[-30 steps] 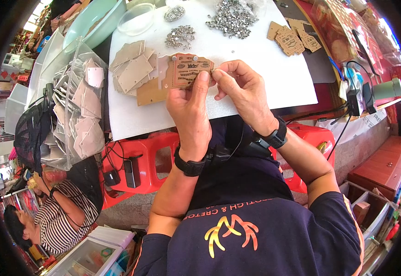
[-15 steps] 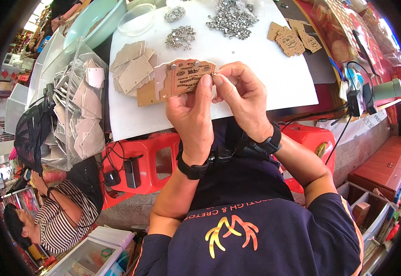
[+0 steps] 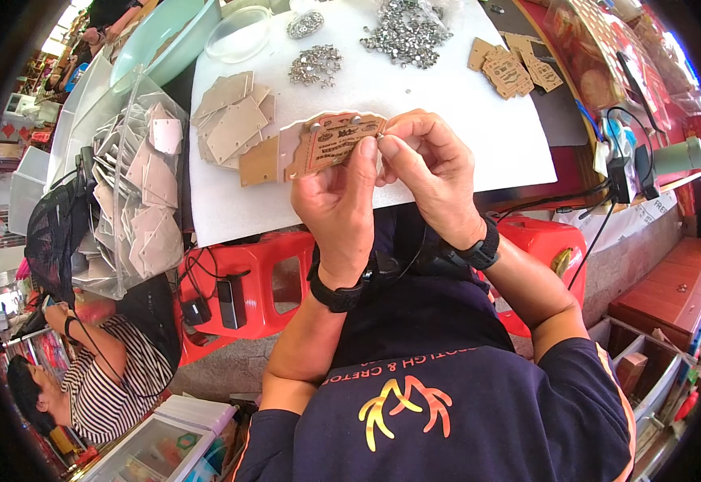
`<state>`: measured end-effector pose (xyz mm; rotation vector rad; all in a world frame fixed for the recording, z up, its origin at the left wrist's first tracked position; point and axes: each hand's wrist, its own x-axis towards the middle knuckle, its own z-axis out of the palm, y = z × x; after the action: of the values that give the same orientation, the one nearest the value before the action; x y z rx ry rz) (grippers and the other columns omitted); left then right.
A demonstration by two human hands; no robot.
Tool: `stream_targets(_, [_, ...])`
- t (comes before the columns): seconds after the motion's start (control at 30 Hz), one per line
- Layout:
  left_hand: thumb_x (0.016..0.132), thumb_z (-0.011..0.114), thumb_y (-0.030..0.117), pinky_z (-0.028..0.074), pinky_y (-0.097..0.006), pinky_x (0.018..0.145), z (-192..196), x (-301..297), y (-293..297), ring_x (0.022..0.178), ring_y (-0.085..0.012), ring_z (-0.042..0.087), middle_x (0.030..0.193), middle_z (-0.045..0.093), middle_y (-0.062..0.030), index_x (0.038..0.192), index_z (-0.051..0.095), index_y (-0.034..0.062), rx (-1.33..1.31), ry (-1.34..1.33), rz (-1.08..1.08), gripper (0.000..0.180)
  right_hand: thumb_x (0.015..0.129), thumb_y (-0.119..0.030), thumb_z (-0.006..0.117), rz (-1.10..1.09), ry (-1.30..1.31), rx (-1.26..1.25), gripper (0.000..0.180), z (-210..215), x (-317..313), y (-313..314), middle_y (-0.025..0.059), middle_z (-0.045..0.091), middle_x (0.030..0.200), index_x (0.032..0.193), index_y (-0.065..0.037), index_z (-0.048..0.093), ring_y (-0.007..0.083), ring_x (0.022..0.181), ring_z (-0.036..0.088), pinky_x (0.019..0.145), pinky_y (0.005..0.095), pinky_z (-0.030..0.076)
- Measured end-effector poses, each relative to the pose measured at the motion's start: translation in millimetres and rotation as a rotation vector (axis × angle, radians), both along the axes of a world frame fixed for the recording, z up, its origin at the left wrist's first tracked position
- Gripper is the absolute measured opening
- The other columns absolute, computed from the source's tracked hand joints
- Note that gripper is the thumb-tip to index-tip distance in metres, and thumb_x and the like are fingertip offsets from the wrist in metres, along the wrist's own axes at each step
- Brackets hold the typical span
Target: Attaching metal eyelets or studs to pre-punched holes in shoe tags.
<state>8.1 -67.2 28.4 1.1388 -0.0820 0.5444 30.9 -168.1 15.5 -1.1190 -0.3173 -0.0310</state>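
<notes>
Between both hands (image 3: pixel 336 205) (image 3: pixel 440 177), left gripping it, right pinched at its corner, tilts a brown plaque (image 3: pixel 322 148).

Bright bench, soft shadows, fisheye bend.
From my spot: light is ample and diffuse; the white tabletop (image 3: pixel 495 136) runs nearly washed-out, shadows on it faint. Left hand (image 3: pixel 334 217) and right hand (image 3: pixel 437 185) look fairly sharp; the dark shirt (image 3: pixel 511 402) swallows detail. Glare whitens the upper-left background (image 3: pixel 56 40); blue fringing shows at far right; straight edges curve toward a black rim.
</notes>
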Motion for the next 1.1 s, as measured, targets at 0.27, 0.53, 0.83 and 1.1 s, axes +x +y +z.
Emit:
stream_targets(0.27, [0.094, 0.059, 0.002, 0.049, -0.020, 0.059, 3, -2, -4, 0.076, -0.0050, 0.058, 0.095, 0.066, -0.0052, 0.110, 0.059, -0.0030, -0.005, -0.008, 0.006, 0.017, 0.094, -0.006, 0.061, 0.064, 0.074, 0.057, 0.011, 2, -2, -4, 0.0014, 0.061, 0.083, 0.101, 0.001, 0.057, 0.0063, 0.068, 0.060, 0.061, 0.0224, 0.054])
stream_targets(0.53, [0.093, 0.060, -0.001, 0.050, -0.021, 0.069, 2, -3, -5, 0.083, -0.0074, 0.059, 0.098, 0.066, -0.0057, 0.112, 0.060, -0.0035, 0.059, -0.015, 0.019, 0.019, 0.093, -0.007, 0.062, 0.014, 0.093, 0.054, 0.011, 7, -4, -3, 0.0017, 0.062, 0.083, 0.100, 0.000, 0.057, 0.0059, 0.066, 0.059, 0.060, 0.0222, 0.054])
stream_targets(0.83, [0.093, 0.059, -0.001, 0.050, -0.024, 0.080, -9, 0, -4, 0.094, -0.0115, 0.062, 0.106, 0.065, -0.0090, 0.121, 0.053, -0.0028, 0.126, 0.016, -0.013, 0.029, 0.093, -0.007, 0.061, -0.011, 0.107, -0.019, 0.011, 7, -1, -8, 0.0020, 0.062, 0.084, 0.098, 0.002, 0.057, 0.0067, 0.067, 0.059, 0.060, 0.0230, 0.054])
stream_targets(1.1, [0.093, 0.059, -0.002, 0.049, -0.025, 0.083, -3, -2, -7, 0.097, -0.0115, 0.061, 0.109, 0.063, -0.0085, 0.123, 0.051, -0.0027, 0.013, 0.057, -0.059, 0.031, 0.094, -0.008, 0.061, 0.031, 0.151, -0.007, 0.011, 3, -1, -11, 0.0018, 0.061, 0.083, 0.098, 0.001, 0.057, 0.0069, 0.066, 0.060, 0.060, 0.0231, 0.054])
